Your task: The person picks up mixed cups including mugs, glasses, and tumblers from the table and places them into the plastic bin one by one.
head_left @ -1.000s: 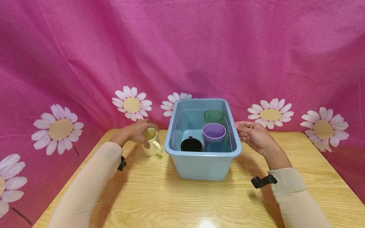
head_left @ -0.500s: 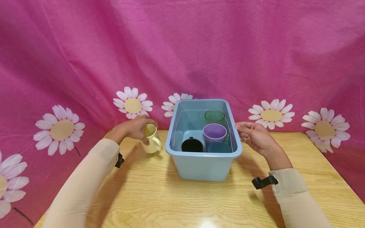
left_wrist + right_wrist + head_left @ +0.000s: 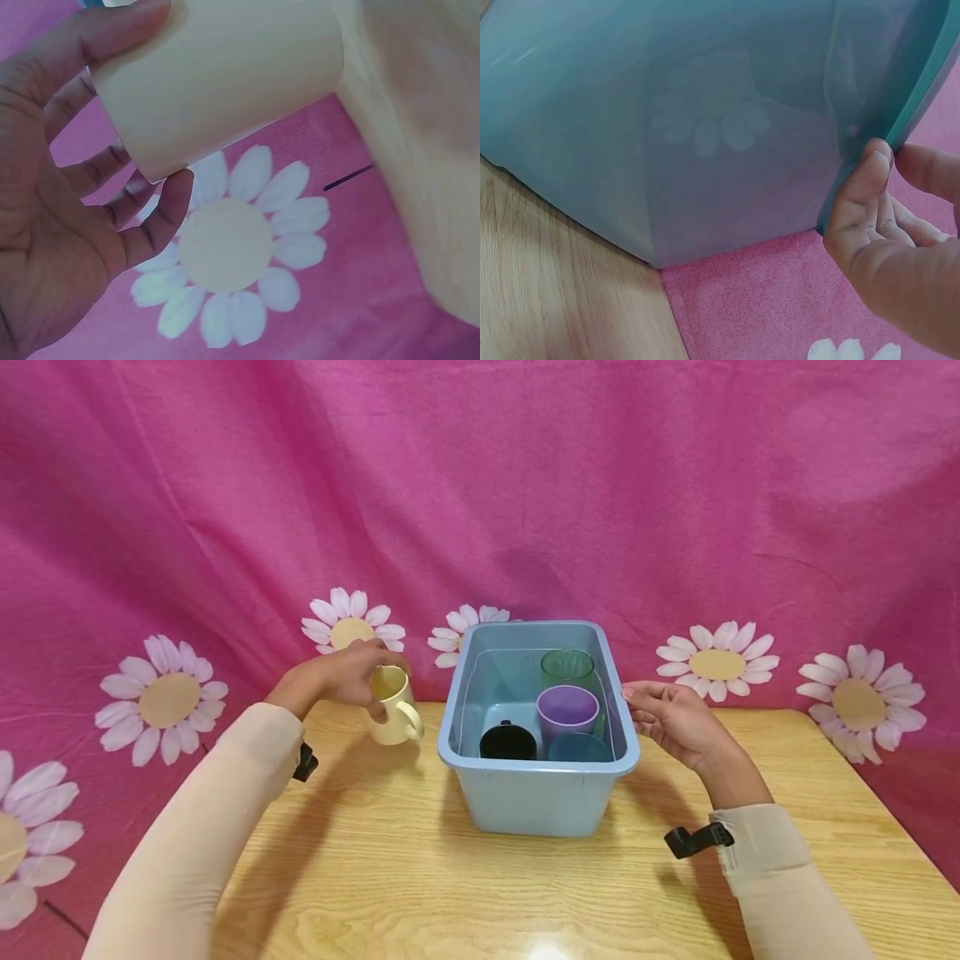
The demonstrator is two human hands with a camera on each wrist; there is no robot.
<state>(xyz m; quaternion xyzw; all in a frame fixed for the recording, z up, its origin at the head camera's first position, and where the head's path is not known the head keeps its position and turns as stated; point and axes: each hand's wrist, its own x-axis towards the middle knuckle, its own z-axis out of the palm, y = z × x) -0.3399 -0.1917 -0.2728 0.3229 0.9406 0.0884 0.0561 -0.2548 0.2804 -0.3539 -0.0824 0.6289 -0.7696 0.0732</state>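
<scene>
In the head view my left hand (image 3: 348,675) grips a pale yellow mug (image 3: 392,714) around its rim from above, left of a blue plastic bin (image 3: 536,797). The mug's handle points toward the bin. The left wrist view shows thumb and fingers spread around the mug's rim end, with the mug's smooth side (image 3: 225,75) toward the camera. My right hand (image 3: 678,727) pinches the bin's right rim between thumb and fingers, which the right wrist view shows close at the rim (image 3: 922,82). Inside the bin stand a black mug (image 3: 507,742), a purple cup (image 3: 567,708) and a green glass (image 3: 567,667).
A bluish clear glass (image 3: 579,748) stands at the bin's near right corner. The wooden table (image 3: 420,893) reaches back to a pink cloth (image 3: 480,485) with white flowers, which hangs close behind the bin.
My left hand has moved the yellow mug upward and slightly left in the head view, its shadow now apart from its base. The right hand keeps its hold on the bin.
</scene>
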